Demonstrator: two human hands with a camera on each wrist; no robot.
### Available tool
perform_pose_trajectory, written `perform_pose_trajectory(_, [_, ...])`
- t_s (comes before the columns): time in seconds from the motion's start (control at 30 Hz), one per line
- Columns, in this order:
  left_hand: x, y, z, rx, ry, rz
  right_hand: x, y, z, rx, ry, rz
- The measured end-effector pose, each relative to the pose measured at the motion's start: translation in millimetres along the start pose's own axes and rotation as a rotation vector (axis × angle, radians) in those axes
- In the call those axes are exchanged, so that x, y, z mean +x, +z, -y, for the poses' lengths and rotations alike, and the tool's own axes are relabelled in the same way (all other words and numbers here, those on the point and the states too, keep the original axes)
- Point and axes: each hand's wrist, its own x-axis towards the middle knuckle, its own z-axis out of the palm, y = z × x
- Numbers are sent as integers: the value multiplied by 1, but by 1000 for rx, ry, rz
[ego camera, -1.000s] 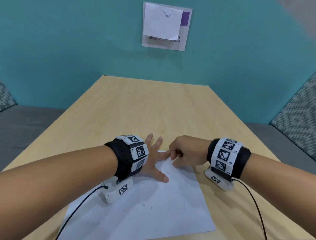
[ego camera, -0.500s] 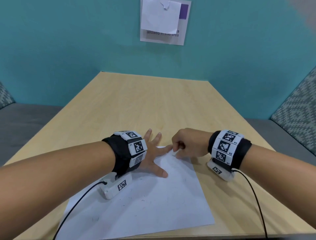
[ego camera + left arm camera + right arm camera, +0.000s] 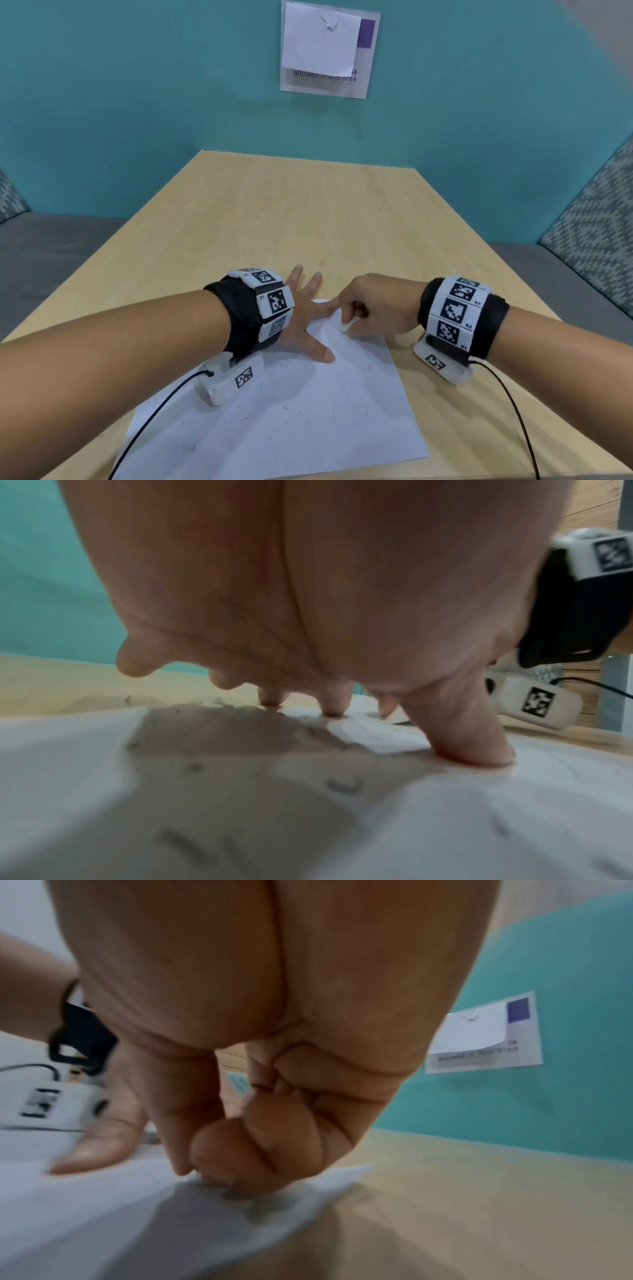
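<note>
A white sheet of paper (image 3: 308, 418) with faint grey marks lies on the near part of the wooden table (image 3: 301, 212). My left hand (image 3: 305, 322) presses flat on the sheet's far part with its fingers spread; the thumb (image 3: 472, 745) and fingertips touch the paper (image 3: 479, 818). My right hand (image 3: 370, 308) is curled at the sheet's far right corner. Its thumb and fingers pinch a small white piece (image 3: 343, 328) against the paper (image 3: 103, 1218). In the right wrist view the curled fingers (image 3: 274, 1145) hide most of that piece.
A teal wall (image 3: 137, 102) with a paper sign (image 3: 329, 51) stands behind the table. Grey benches with patterned cushions (image 3: 596, 219) flank both sides. Black cables (image 3: 513, 411) run from the wrist cameras toward the near edge.
My right hand has shifted a little back and forth over the paper's far corner, still pinching. The left hand stays pressed on the sheet. The head view has tilted slightly.
</note>
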Motion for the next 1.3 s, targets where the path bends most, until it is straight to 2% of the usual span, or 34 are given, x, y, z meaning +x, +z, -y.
perform_pose_trajectory(0.1, [1,1,0,17,-13,-25,2,-8,-12,3,71,-47])
perform_pose_trajectory(0.33, [15,-7,-9,2,38,14,0,-6,-11,-4,77,-54])
perform_pose_trajectory(0.5, [14,3,-5,-40,38,-19,-5,11,17,3,-65,23])
perform_pose_trajectory(0.67, [13,-2,-5,-35,29,10,0,-5,2,-14,24,-20])
perform_pose_trajectory(0.8, [12,0,-6,-42,36,-1,-4,7,20,-15,-75,54])
perform_pose_trajectory(0.97, [11,-2,-6,-41,21,1,-2,-10,-6,-28,53,-32])
perform_pose_trajectory(1.1, [13,1,-5,-44,25,-17,-7,4,7,5,-32,30])
perform_pose_trajectory(1.23, [10,1,-5,-48,23,-31,-5,-10,-11,-4,52,-38])
perform_pose_trajectory(1.3, [10,0,-5,-39,18,-28,-6,-6,-6,-8,28,-24])
